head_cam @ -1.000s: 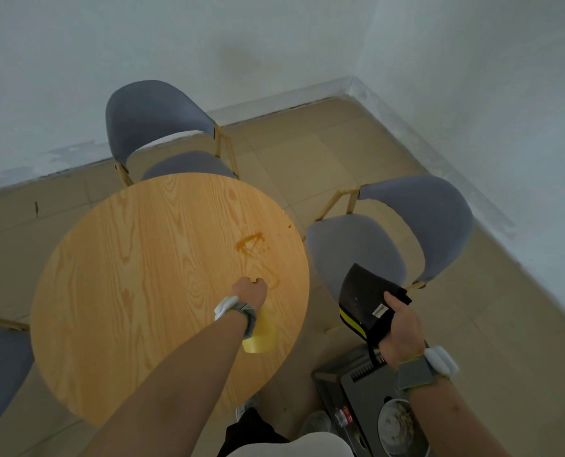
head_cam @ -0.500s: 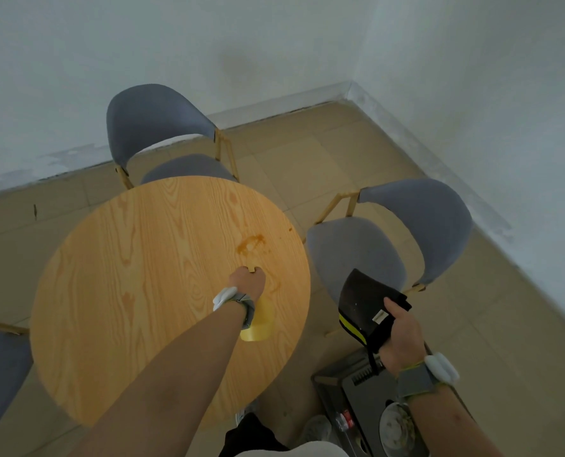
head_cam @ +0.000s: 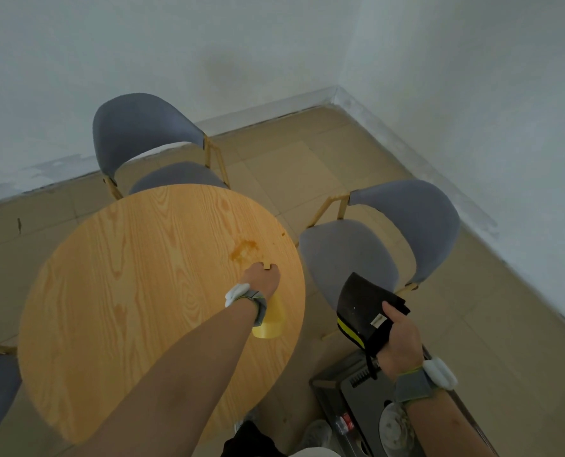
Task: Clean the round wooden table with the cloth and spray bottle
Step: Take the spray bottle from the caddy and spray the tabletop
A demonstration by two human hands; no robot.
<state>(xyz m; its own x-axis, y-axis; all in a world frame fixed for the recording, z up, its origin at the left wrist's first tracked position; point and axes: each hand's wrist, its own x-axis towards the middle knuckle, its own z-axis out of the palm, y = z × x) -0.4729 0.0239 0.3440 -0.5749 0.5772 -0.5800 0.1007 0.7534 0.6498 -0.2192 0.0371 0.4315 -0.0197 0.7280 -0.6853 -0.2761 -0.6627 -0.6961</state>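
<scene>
Clenched around the head of the yellow spray bottle (head_cam: 268, 324), the left hand (head_cam: 262, 280) holds it over the right-hand part of the round wooden table (head_cam: 126, 275), its nozzle pointing toward the brown stain (head_cam: 244, 249) that lies near the table's right edge. The right hand (head_cam: 398, 341) grips a folded black cloth (head_cam: 362, 308) with a yellow stripe, held off the table's right edge, above the grey chair (head_cam: 350, 255). The stain looks dry and unsmeared, and no spray wetness shows on the wood, so I judge the cleaning barely begun: spraying and wiping both remain.
</scene>
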